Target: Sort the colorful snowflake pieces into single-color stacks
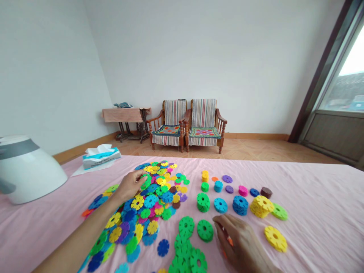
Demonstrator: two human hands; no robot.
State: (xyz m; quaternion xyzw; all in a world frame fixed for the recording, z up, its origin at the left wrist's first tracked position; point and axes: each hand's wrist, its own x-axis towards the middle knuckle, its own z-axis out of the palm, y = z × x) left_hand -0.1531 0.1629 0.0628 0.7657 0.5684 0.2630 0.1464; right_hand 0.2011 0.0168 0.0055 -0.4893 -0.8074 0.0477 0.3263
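My left hand reaches over the mixed heap of notched plastic discs, its fingers closed on a green disc at the heap's far side. My right hand is low at the near right, fingers curled in, just right of a green stack. Bits of orange disc show between its thumb and fingers. Whether these are gripped or lie under the hand is unclear. Left of that green stack lies a spread of overlapping large green discs.
Sorted stacks stand on the right: green, blue, yellow, small brown and several more. One yellow disc lies nearer. A white kettle and tissue pack stand left on the pink cloth.
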